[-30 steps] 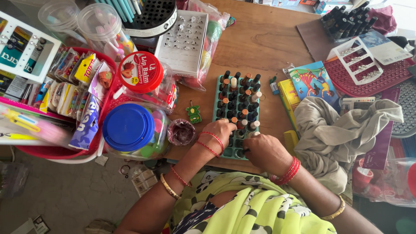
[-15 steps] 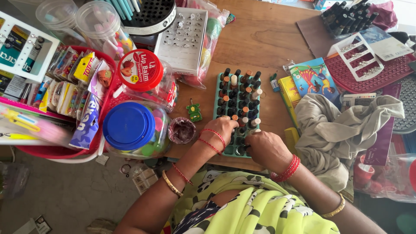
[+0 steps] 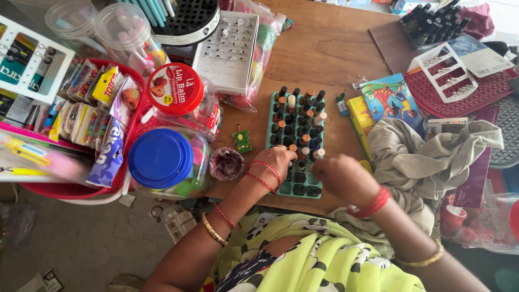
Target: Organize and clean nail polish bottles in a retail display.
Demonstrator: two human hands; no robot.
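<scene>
Hands meet over a teal tray [image 3: 281, 186] of small bottles [image 3: 300, 116]: left hand [image 3: 278, 162] and right hand [image 3: 340, 176] curled, grip unclear.

Seen from above, a person's left hand [image 3: 279, 161] and right hand [image 3: 339, 176] rest over the near end of a teal tray [image 3: 295, 141] on a wooden bench [image 3: 324, 48]. The tray holds rows of small upright bottles with dark, orange and white caps. Both hands are curled, their fingers among the bottles. Left of the tray stand a blue-lidded jar [image 3: 162, 159] and a red-lidded jar [image 3: 176, 90]. A crumpled beige cloth [image 3: 427, 157] lies right.
</scene>
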